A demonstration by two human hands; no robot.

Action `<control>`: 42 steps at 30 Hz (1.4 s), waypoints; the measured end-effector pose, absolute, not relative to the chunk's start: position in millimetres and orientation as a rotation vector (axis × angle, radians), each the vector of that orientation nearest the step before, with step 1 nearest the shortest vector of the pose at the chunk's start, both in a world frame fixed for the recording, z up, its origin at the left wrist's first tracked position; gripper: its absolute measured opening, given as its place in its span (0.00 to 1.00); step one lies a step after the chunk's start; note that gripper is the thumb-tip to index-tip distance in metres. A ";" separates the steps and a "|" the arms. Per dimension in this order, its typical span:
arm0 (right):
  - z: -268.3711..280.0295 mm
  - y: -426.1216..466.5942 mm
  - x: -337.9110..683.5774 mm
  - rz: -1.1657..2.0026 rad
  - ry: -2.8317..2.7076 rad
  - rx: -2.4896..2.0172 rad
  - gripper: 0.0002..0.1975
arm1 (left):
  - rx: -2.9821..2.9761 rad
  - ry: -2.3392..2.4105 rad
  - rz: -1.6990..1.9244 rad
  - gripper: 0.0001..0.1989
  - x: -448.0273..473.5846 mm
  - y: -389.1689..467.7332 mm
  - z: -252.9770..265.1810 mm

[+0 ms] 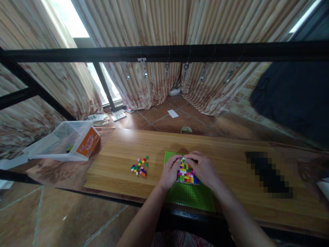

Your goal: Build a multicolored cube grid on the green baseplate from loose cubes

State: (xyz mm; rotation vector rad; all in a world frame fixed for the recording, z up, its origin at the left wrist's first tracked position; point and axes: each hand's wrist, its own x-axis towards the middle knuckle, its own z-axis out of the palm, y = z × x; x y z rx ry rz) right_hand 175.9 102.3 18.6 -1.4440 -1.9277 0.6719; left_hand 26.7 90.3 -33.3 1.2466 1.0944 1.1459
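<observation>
Touching blocky bricks (185,174) on studded baseplate (190,198)

The body shows as 2 bare hands and 2 bare forearms above a strip of clothing. The left hand (169,171) and the right hand (203,168) both have smooth, rounded backs and slender fingers. Each narrows at the wrist. The left forearm (146,212) and the right forearm (235,207) are smooth in outline and broaden steadily from wrist to elbow, where the lower edge of the view cuts them off. Between them shows 1 patterned garment (181,239), its cloth printed with wavy, streaky lines in reddish pink and whitish tones. That strip is narrow and soft in focus, so whether it belongs to a top or a skirt is hard to say.
</observation>
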 end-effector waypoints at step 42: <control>-4.8 102.2 179.6 1.270 -1.307 -1.386 0.19 | 1.312 1.079 1.174 0.16 27.9 89.0 -35.2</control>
